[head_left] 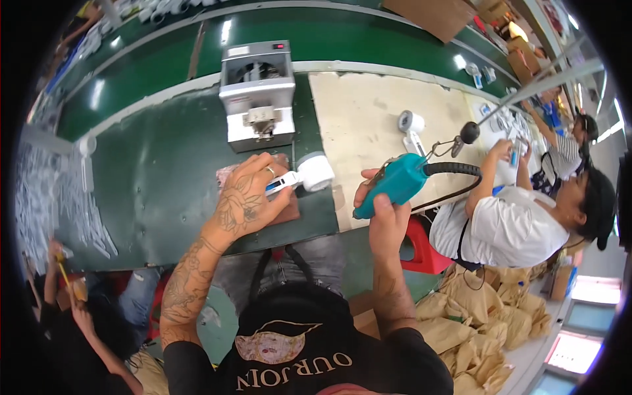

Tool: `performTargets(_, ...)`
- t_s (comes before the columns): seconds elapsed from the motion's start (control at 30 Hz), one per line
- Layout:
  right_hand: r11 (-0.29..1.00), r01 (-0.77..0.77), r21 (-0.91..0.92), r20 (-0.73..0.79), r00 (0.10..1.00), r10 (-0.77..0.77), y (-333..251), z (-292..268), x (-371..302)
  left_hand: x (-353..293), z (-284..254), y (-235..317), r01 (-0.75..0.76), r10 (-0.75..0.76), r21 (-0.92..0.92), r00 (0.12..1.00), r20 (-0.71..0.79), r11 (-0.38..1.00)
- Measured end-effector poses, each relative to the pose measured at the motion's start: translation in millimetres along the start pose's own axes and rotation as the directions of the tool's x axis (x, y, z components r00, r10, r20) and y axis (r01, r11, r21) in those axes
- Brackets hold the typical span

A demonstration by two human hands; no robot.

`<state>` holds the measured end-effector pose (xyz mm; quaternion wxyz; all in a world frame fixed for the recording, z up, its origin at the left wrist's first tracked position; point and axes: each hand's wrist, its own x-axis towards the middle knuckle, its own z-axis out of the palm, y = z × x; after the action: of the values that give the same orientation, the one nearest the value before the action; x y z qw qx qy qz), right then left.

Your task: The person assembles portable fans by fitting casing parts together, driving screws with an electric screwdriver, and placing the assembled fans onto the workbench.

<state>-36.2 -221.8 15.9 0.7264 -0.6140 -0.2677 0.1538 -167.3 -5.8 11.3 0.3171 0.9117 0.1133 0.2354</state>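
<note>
A: How many things are the hands holding?

B: Two, one each. The fingers of the left hand (247, 197) are pinching the slim handle of one white plastic piece with a round, drum-shaped head (316, 172), thumb and fingertips nearly together across it. The fingers of the right hand (390, 220) are wrapping around one teal, tapered plastic power tool (400, 181).

A: Where is that piece sitting?

B: Its head is sticking out just right of the left fingers, and the tool's nose is pointing down and leftward, apart from it.

A: What else is lying near the left fingers?

B: One flat reddish-brown block (288, 212) is lying beneath them on the dark green table (164, 171), and one grey-and-white box-shaped metal machine (259, 96) is standing beyond them.

A: And around the right fingers?

B: One second white round-headed piece (412, 122) is lying beyond them on a cream sheet (359, 99). One ribbed black cable (454, 168) is leaving the tool to their right, one black ball (469, 132) is hanging farther up, and one co-worker in a white shirt (510, 227) is sitting well to their right.
</note>
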Motion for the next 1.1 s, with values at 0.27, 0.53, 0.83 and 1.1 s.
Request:
performTargets(0.27, 0.954, 0.164, 0.252, 0.174, 0.962, -0.212, -15.0, 108.0, 65.9, -22.3, -6.6, -43.2, -0.04, 0.036, 0.052, 0.996, 0.082, 0.998)
performTargets(0.53, 0.947, 0.196, 0.255, 0.255, 0.931, -0.261, 34.1, 170.3, 119.7, -31.4, -5.8, -47.9, -0.051, 0.044, 0.089, 0.996, 0.073, 0.995)
performTargets(0.83, 0.969, 0.13, 0.211, 0.293, 0.937, -0.19, 50.9, 164.8, 119.0, -25.8, 3.0, -49.9, 0.015, -0.017, 0.097, 1.0, 0.016, 0.995)
performTargets(1.1, 0.98, 0.098, 0.174, 0.21, 0.969, -0.134, 24.6, 133.6, 88.6, -26.3, 2.1, -51.3, 0.012, -0.014, 0.123, 1.0, 0.017, 0.992)
